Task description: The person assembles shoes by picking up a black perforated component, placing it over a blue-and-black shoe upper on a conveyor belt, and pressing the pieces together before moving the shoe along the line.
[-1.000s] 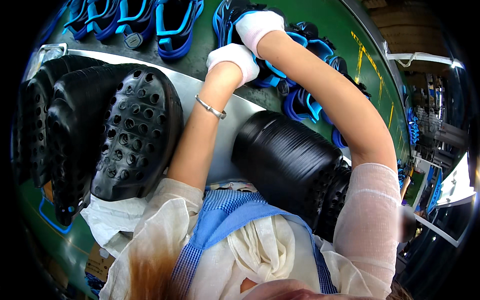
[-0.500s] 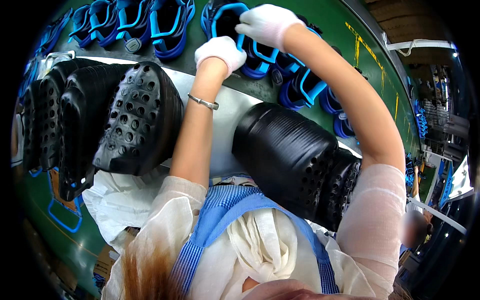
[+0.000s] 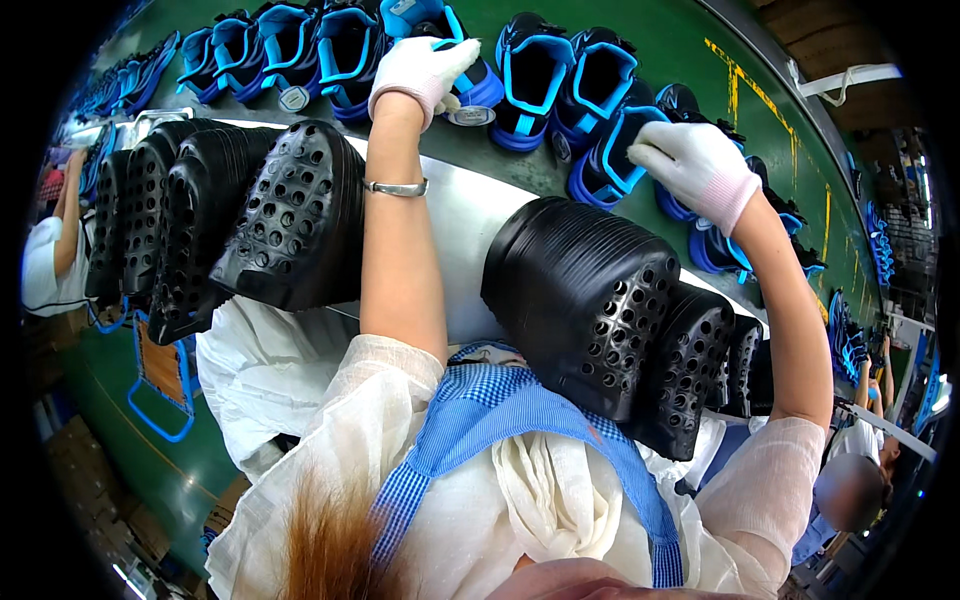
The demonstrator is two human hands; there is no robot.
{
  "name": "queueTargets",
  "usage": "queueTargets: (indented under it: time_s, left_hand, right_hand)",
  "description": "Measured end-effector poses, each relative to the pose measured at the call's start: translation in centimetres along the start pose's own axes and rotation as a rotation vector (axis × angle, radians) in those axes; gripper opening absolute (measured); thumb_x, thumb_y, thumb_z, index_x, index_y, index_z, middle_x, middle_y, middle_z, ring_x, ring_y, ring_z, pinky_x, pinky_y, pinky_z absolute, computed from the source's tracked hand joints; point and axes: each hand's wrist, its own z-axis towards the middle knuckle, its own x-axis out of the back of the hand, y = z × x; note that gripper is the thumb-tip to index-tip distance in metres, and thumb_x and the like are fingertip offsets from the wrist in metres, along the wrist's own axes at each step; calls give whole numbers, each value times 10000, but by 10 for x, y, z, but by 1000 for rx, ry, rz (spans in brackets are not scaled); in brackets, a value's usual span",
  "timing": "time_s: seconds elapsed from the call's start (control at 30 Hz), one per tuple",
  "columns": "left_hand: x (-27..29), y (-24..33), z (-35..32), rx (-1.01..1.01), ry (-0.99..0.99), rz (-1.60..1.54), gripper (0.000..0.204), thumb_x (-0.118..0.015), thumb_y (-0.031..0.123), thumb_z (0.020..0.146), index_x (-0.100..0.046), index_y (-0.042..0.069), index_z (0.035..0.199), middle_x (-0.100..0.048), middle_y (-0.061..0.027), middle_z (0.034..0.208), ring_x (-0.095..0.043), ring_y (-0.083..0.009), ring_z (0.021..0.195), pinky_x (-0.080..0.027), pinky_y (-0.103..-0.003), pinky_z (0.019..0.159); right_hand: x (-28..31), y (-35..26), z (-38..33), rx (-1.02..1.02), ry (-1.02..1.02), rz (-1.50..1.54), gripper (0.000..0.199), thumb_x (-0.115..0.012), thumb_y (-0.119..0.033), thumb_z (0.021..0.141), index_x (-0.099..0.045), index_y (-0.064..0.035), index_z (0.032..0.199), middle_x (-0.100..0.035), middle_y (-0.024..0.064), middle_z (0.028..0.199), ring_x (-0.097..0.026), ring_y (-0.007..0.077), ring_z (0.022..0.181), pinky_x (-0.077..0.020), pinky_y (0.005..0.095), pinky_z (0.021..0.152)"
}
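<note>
A: so where's that blue-and-black shoe (image 3: 484, 88)?
B: in the row, right at the person's left hand (image 3: 412, 72). can't tell if those fingers pinch it tbh
A: and the right hand (image 3: 697, 168)?
B: fingers bunched together, just beside another shoe (image 3: 612, 152)

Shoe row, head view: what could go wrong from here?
The left hand is at a shoe packed close to its neighbour, which it might knock. The metal bracelet on that wrist could scuff or snag. The left forearm runs close beside a perforated black stack, so a sideways swing might shove it.
</note>
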Motion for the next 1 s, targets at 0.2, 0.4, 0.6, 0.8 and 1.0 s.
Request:
queueTargets:
  time_s: [0.2,0.4,0.6,0.8,1.0]
  left_hand:
    - [-2,1,0,-86,-3,122,471,-535,501,809,-707,92,969,-672,-104,637,-676,-212,598,-535,-321,697]
    - [-39,-20,-6,-145,-37,650,348,-549,421,859,-679,111,950,-661,-125,1035,-634,-323,964,-518,-434,807]
    - [-59,-32,-26,-221,93,616,271,-575,365,847,-656,164,1008,-610,-89,1031,-619,-309,928,-502,-420,777]
    - [-65,-34,-30,-189,581,200,443,-745,243,683,-589,162,1090,-486,-112,1145,-556,-318,1037,-477,-401,846]
    - [-100,-71,-22,-298,688,-50,602,-764,199,688,-503,208,1231,-434,-178,1301,-488,-406,1112,-436,-452,941]
  right_hand:
    - [-6,-10,36,15,-87,9,304,-541,-324,878,-620,-48,778,-640,135,718,-639,306,718,-513,390,669]
    - [-24,-5,61,99,-62,-41,233,-550,-265,875,-627,-48,846,-633,156,758,-623,335,732,-499,404,677]
    - [-33,-33,111,223,80,-44,250,-534,-259,881,-642,-51,966,-648,181,852,-621,361,805,-494,432,737]
    - [-39,-90,183,209,12,-231,215,-595,-130,839,-595,20,993,-649,195,1035,-633,346,970,-527,406,815]
    - [-69,-78,228,136,-26,-337,225,-562,-194,869,-607,12,947,-651,217,955,-634,367,899,-515,439,787]
